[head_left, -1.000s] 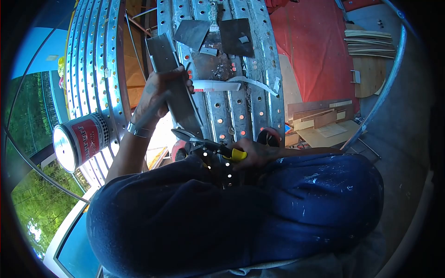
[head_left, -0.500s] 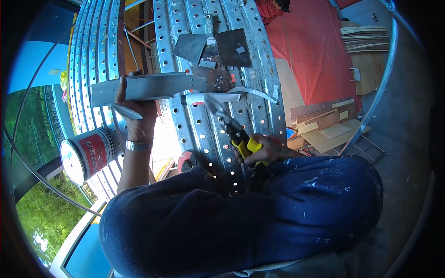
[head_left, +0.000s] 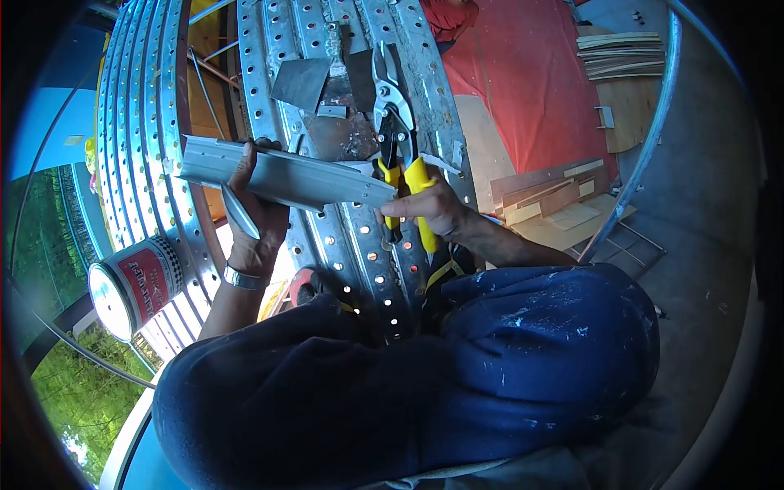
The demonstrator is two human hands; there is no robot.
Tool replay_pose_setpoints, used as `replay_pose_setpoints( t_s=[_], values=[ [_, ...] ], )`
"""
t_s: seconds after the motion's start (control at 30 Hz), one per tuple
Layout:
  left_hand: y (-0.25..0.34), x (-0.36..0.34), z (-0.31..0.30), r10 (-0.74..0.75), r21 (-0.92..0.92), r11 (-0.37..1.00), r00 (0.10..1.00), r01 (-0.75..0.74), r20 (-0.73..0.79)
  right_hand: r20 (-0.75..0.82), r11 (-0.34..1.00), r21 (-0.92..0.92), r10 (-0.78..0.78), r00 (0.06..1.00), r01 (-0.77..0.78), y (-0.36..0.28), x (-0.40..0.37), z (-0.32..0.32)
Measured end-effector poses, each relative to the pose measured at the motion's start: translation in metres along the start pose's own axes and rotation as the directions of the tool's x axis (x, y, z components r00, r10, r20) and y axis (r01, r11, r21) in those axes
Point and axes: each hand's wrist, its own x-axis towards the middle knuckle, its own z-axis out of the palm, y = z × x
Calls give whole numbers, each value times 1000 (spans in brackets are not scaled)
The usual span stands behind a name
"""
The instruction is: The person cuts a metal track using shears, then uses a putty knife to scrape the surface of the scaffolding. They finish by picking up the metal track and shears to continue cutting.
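A long grey metal channel lies across my left hand, whose thumb and fingers are closed round its left part. Beside that thumb a pale, pointed sliver sticks out; I cannot tell if it is part of the channel. My right hand grips yellow-handled tin snips, jaws pointing away from me. Its fingertips are right at the channel's right end. Beyond, dark flat sheets and a small grey offcut lie on the perforated metal plank.
A large red-labelled can stands at the left on another perforated plank. At the right are a red sheet, stacked boards, wood pieces and a metal tube. Another person's red sleeve shows at the top.
My right hand has raised the snips up and forward, jaws now pointing away, and come to the channel's right end. The channel has tilted, its right end lower. The view has shifted slightly.
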Motion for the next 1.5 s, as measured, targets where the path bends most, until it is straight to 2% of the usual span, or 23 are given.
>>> replay_pose_setpoints(
  t_s=[0.07,0.17,0.33,0.43,0.53,0.63,0.77,0.87,0.93,1.03,1.1,1.17,1.2,1.23,1.27,1.3,1.33,1.37,1.43,1.5],
  values=[
    [0,-2,0,23,34,999,999,-25,49,-21,1000,-8,29,999,-29,0,-1,7],
    [-4,-5,-5,66,75,994,992,-74,106,-126,992,125,49,991,-33,14,5,5],
    [-6,-9,0,118,103,986,987,-129,106,-297,996,93,35,954,-7,11,7,-10],
    [-9,-14,3,145,158,972,970,-177,197,-344,995,84,-21,939,53,13,10,-10],
    [-13,-15,1,141,289,942,982,-171,122,-361,993,-92,-100,927,71,17,12,-12],
    [-15,-16,-1,196,251,934,952,-254,235,-370,991,-121,-98,924,57,20,13,-12],
    [-8,-14,5,151,144,975,982,-167,113,-291,990,-85,-134,947,114,25,16,-16],
    [-11,-6,-5,63,102,992,997,-68,54,-283,974,-199,-161,945,107,27,16,-20],
    [-19,-2,-20,-15,97,995,1000,14,11,-250,989,-114,-123,960,97,25,15,-21],
    [-17,2,-32,-231,-8,973,970,232,71,-187,992,102,-53,981,73,12,9,-16],
    [-9,1,-39,-348,113,930,937,349,-25,-154,971,230,-37,987,72,9,10,-18],
    [1,6,-55,-508,223,829,857,513,-84,-188,975,207,-40,981,80,13,14,-25],
    [13,-10,-33,-438,496,753,892,431,-110,-205,982,167,-48,978,83,16,17,-30],
    [13,-5,-35,-301,832,506,951,227,-76,-221,988,127,-56,974,86,17,20,-35],
    [13,3,-37,-188,991,130,982,7,18,-200,993,105,-35,979,57,17,21,-42],
    [14,7,-39,-124,939,-291,981,-181,151,-203,995,93,-18,979,37,15,21,-44],
    [9,2,-34,21,916,-218,937,-336,348,-193,994,108,-10,981,32,16,21,-45],
    [2,5,-37,61,773,-321,802,-548,594,-179,992,122,-4,984,26,17,22,-46],
    [-3,-1,-7,-81,731,-295,779,-615,622,-176,992,129,18,984,5,17,21,-45],
    [-14,0,-5,-181,654,-338,729,-677,660,-160,995,101,3,987,13,19,21,-45]
  ],
)
